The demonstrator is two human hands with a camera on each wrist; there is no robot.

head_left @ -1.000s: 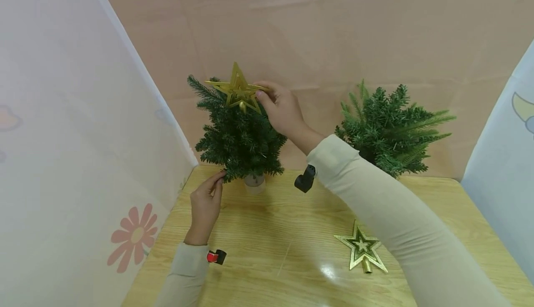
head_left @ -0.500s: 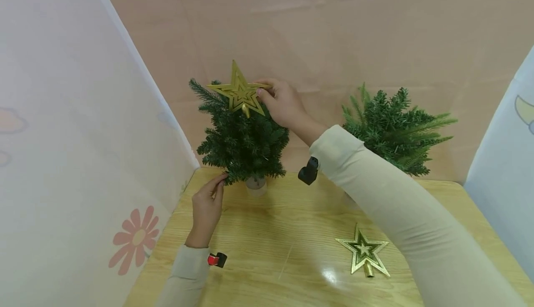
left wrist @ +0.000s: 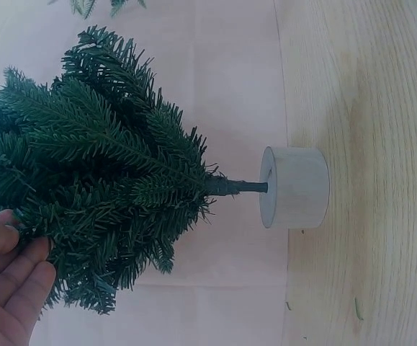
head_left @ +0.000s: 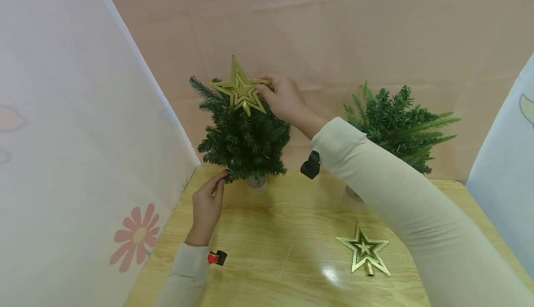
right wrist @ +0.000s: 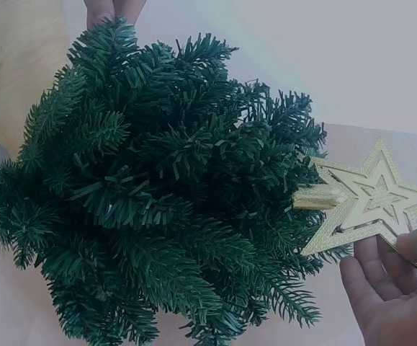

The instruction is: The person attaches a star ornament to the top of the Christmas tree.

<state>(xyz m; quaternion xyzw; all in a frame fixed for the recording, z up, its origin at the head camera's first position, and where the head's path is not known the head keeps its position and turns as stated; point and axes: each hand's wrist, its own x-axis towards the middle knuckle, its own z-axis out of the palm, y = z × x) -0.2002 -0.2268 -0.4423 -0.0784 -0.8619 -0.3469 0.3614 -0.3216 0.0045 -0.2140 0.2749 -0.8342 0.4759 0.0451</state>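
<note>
A gold star tree topper (head_left: 241, 89) is pinched by one point between the thumb and fingers of my right hand (head_left: 284, 99). It stands upright at the top of a small artificial Christmas tree (head_left: 246, 144). In the right wrist view the star's hollow stem (right wrist: 320, 197) lies against the upper branches; whether a twig is inside it cannot be told. My left hand (head_left: 207, 207) pinches a low branch tip at the tree's left side, and in the left wrist view its fingers (left wrist: 28, 281) are curled at the needles. The tree's round pale base (left wrist: 298, 187) rests on the table.
A second small tree (head_left: 400, 128) stands at the back right, partly behind my right sleeve (head_left: 388, 182). Another gold star topper (head_left: 364, 250) lies flat on the wooden table (head_left: 267, 233). A pale curtain (head_left: 75, 112) hangs close on the left, and a pinkish backdrop (head_left: 317, 24) rises behind.
The star has tilted more upright and shifted slightly right, with my right hand moving along with it. My left hand keeps its hold on the branch. The camera view has shifted a little.
</note>
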